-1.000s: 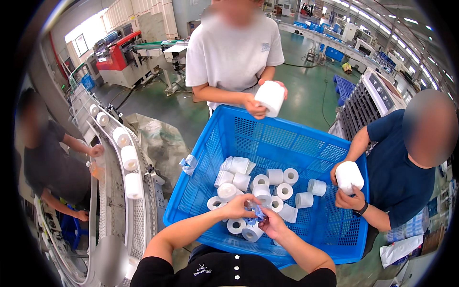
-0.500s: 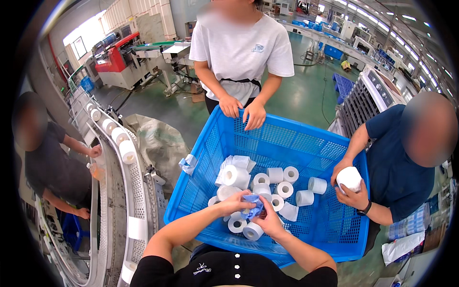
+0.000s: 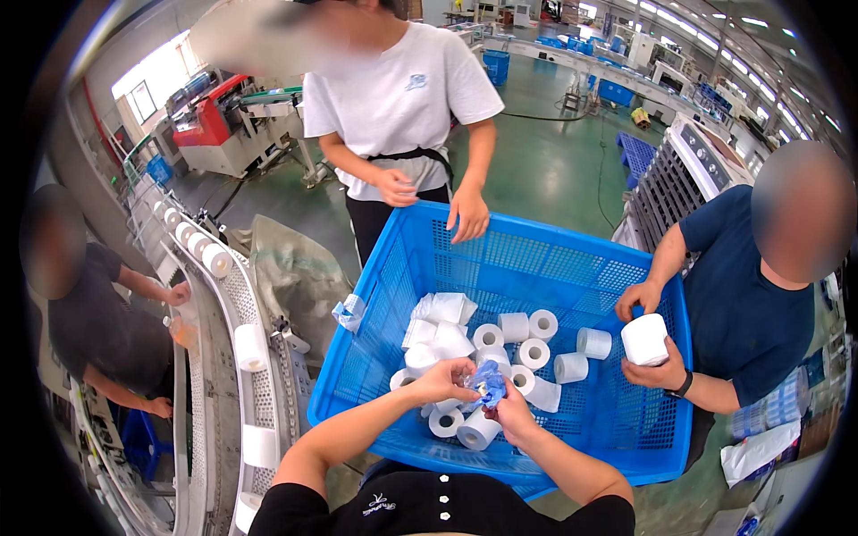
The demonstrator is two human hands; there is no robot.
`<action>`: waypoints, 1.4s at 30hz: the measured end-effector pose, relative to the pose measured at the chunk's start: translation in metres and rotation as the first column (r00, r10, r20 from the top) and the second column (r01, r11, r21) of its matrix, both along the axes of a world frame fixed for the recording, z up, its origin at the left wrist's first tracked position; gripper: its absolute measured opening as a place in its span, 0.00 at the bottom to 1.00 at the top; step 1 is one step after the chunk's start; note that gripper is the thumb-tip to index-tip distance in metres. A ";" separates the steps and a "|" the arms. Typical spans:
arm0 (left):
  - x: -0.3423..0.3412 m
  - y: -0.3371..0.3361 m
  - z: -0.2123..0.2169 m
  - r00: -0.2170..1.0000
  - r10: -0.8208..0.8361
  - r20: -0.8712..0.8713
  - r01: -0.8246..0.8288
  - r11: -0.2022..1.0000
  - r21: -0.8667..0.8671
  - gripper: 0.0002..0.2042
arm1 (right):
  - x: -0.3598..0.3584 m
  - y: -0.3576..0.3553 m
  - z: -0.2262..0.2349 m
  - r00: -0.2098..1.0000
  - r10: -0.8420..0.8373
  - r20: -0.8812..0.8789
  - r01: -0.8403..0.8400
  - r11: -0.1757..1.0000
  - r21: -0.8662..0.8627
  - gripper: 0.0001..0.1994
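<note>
Both hands are seen over the near side of the blue crate (image 3: 407,268) in the head view: the left hand (image 3: 444,381) and the right hand (image 3: 511,413) are brought close together, and a crumpled blue plastic wrapper (image 3: 487,382) is pinched between their fingertips. The wrapper is held just above the loose white paper rolls (image 3: 527,344) that lie scattered on the crate floor; one roll (image 3: 476,431) lies just below the right hand, touching or nearly touching it.

Against the pictures of a second and half a second ago, the wrapper is held in the same place between the same fingers, so the handling of it is judged to be under way and not finished. What has changed lies across the crate: the roll that was held up by the person in the white shirt (image 3: 402,98) is gone from that person's hands, which are now empty at the far rim. A single roll (image 3: 644,339) is kept in both hands by the person in the dark blue shirt (image 3: 733,295) at the right rim. Rolls are carried on the white conveyor (image 3: 246,348) at the left, well apart from the crate
</note>
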State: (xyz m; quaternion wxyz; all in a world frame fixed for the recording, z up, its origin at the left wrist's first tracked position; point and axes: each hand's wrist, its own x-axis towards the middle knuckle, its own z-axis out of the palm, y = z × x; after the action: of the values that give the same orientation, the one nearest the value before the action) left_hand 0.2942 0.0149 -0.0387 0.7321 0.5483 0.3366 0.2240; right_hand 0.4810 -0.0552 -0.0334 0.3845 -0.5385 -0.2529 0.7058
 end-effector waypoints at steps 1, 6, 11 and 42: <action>0.000 0.000 -0.004 1.000 0.004 -0.020 -0.003 1.000 0.026 0.18 | 0.001 0.000 -0.001 1.000 0.009 -0.007 -0.009 1.000 -0.022 0.24; -0.001 0.001 -0.011 0.997 0.010 -0.077 -0.004 0.997 0.078 0.18 | 0.000 0.002 -0.005 0.999 -0.010 -0.034 0.008 0.997 -0.081 0.19; -0.002 0.002 -0.022 0.985 0.040 -0.168 -0.019 0.992 0.121 0.22 | -0.001 0.002 -0.002 0.998 -0.032 -0.061 0.024 0.991 -0.133 0.15; -0.012 0.006 0.007 0.999 -0.037 -0.033 0.040 0.994 0.106 0.20 | 0.002 0.003 -0.003 0.937 -0.027 -0.347 -0.048 0.978 -0.205 0.12</action>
State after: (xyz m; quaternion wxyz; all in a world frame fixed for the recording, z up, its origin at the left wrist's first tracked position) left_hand 0.2827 0.0207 -0.0315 0.7005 0.5965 0.3249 0.2188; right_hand 0.4828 -0.0523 -0.0369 0.3603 -0.4415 -0.1076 0.8147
